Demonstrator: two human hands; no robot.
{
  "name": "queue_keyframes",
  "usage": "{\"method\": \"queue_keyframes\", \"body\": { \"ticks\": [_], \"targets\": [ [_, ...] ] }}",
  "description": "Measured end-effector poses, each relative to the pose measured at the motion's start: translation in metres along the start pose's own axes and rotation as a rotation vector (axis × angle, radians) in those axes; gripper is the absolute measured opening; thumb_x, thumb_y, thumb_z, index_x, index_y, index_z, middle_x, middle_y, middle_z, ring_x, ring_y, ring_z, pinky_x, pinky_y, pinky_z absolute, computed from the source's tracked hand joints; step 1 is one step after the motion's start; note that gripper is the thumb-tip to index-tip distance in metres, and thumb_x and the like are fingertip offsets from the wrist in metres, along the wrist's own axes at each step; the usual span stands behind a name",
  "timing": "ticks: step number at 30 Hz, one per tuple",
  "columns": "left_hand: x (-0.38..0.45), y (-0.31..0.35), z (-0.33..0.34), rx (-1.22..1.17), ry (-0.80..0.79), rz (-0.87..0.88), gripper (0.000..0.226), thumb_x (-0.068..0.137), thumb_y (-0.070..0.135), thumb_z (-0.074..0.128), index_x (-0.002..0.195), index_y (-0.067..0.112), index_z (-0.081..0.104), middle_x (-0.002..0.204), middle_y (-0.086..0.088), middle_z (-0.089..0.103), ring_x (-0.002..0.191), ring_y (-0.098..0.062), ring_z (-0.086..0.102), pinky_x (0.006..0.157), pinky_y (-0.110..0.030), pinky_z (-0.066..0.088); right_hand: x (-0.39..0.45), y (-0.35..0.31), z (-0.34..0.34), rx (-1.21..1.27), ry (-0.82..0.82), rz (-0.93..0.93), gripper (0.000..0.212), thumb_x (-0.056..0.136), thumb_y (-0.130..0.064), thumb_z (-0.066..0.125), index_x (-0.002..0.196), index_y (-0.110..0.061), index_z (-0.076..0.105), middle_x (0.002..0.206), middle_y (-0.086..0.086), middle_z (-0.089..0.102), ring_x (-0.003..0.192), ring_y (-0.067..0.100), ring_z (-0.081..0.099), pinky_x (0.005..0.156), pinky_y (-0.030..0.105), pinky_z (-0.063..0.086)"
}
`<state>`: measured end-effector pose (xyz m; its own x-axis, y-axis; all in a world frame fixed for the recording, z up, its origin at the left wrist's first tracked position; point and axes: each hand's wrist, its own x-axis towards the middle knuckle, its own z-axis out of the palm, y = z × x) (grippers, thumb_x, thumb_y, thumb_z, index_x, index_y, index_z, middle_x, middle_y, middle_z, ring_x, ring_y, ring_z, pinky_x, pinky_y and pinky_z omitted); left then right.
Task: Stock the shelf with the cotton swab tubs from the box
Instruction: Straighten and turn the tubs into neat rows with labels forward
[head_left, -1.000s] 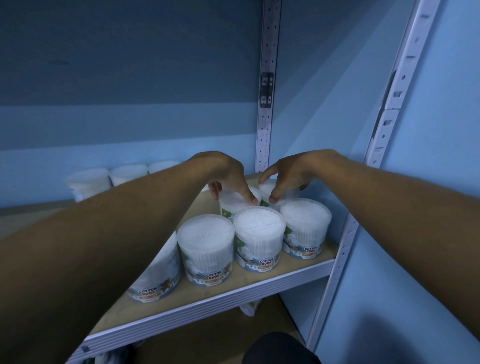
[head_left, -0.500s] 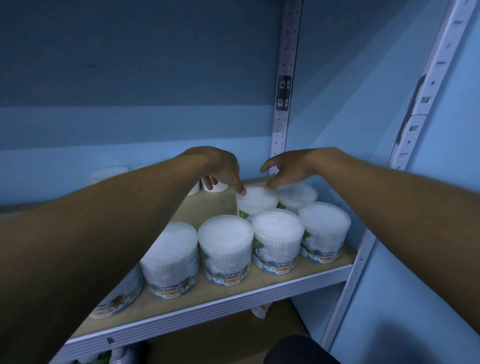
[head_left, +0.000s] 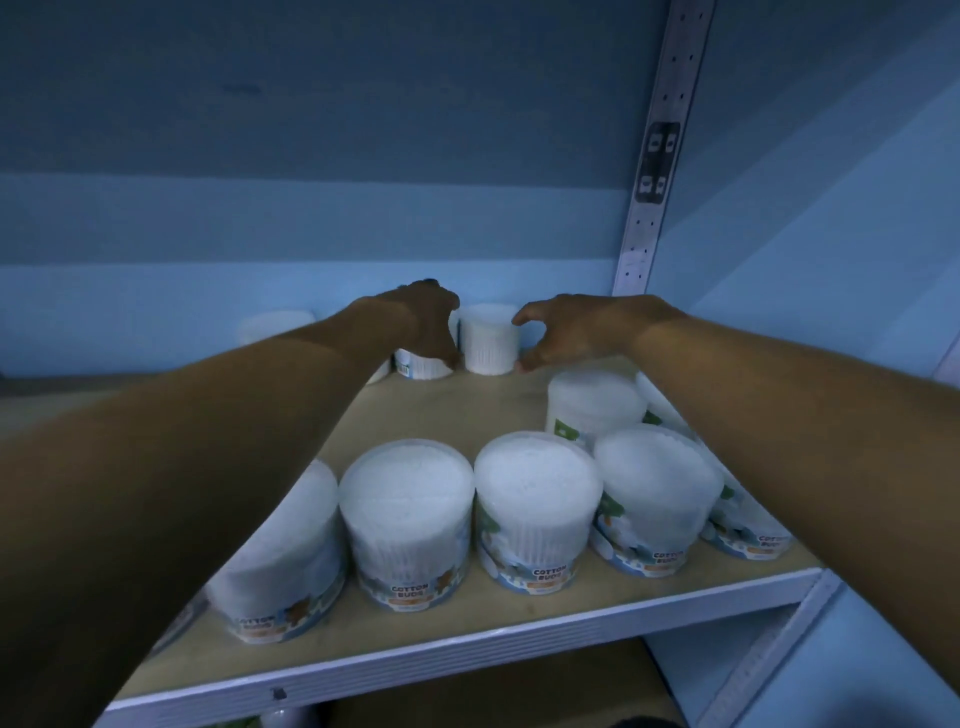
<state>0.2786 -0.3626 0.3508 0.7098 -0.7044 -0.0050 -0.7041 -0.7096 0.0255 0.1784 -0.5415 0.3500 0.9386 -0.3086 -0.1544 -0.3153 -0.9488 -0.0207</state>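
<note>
White back-row tub (head_left: 491, 339) stands upright between left hand (head_left: 428, 325) and spread, cupped right hand (head_left: 569, 330).

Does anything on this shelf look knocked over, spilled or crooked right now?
Nothing stands out. The cotton swab tubs in the front row stand upright with lids on, and so does the back tub between the left hand and right hand. No spill shows on the shelf board.
</note>
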Motion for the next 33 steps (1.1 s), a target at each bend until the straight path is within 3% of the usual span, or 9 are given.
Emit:
{"method": "queue_keyframes", "body": {
  "ticks": [6, 14, 21, 24, 29, 33],
  "targets": [
    [0.029, -0.023, 0.011, 0.006, 0.023, -0.023, 0.093, 0.082, 0.052, 0.072, 0.156, 0.023, 0.024, 0.159, -0.004, 0.025, 0.145, -0.027, 0.029, 0.113, -0.043, 0.032, 0.049, -0.022, 0.002, -0.073, 0.032, 0.038, 0.095, 0.076, -0.073, 0.065, 0.155, -0.042, 0.021, 0.161, 0.003, 0.028, 0.142, 0.031, 0.038, 0.112, 0.052, 0.035],
    [0.066, -0.04, 0.03, 0.045, 0.004, -0.032, 0.084, 0.078, 0.057, 0.072, 0.146, 0.019, 0.04, 0.144, -0.005, 0.045, 0.128, -0.028, 0.048, 0.104, -0.046, 0.045, 0.097, -0.041, 0.007, -0.166, 0.037, 0.029, 0.097, 0.082, -0.069, 0.063, 0.158, -0.038, 0.013, 0.159, 0.009, 0.027, 0.14, 0.036, 0.039, 0.11, 0.053, 0.039],
    [0.075, -0.049, 0.033, 0.028, 0.011, 0.048, 0.093, 0.071, 0.051, 0.082, 0.149, 0.029, 0.036, 0.137, -0.006, 0.043, 0.125, -0.027, 0.049, 0.1, -0.042, 0.048, 0.118, -0.051, 0.016, -0.159, 0.018, -0.039, 0.089, 0.083, -0.067, 0.06, 0.156, -0.037, 0.02, 0.157, 0.0, 0.038, 0.135, 0.029, 0.044, 0.107, 0.047, 0.042],
    [0.074, -0.05, 0.027, 0.031, 0.012, 0.066, 0.093, 0.071, 0.051, 0.082, 0.149, 0.031, 0.037, 0.137, -0.005, 0.043, 0.127, -0.026, 0.047, 0.099, -0.037, 0.045, 0.12, -0.053, 0.015, -0.154, 0.044, -0.044, 0.081, 0.089, -0.056, 0.063, 0.156, -0.034, 0.024, 0.155, 0.001, 0.041, 0.134, 0.028, 0.046, 0.106, 0.043, 0.044],
    [0.071, -0.045, 0.026, 0.057, 0.013, 0.081, 0.091, 0.073, 0.052, 0.081, 0.15, 0.029, 0.036, 0.141, -0.005, 0.045, 0.13, -0.025, 0.045, 0.1, -0.035, 0.041, 0.109, -0.051, 0.007, -0.173, 0.062, -0.063, 0.074, 0.096, -0.043, 0.061, 0.158, -0.032, 0.023, 0.161, 0.001, 0.03, 0.143, 0.027, 0.037, 0.111, 0.037, 0.039],
    [0.064, -0.037, 0.025, 0.124, 0.01, 0.07, 0.09, 0.075, 0.055, 0.078, 0.15, 0.03, 0.035, 0.141, -0.003, 0.045, 0.133, -0.024, 0.042, 0.106, -0.042, 0.037, 0.092, -0.053, 0.003, -0.165, 0.048, -0.039, 0.072, 0.096, -0.043, 0.061, 0.158, -0.035, 0.025, 0.162, 0.001, 0.029, 0.143, 0.027, 0.036, 0.112, 0.038, 0.038]
  ]
}}
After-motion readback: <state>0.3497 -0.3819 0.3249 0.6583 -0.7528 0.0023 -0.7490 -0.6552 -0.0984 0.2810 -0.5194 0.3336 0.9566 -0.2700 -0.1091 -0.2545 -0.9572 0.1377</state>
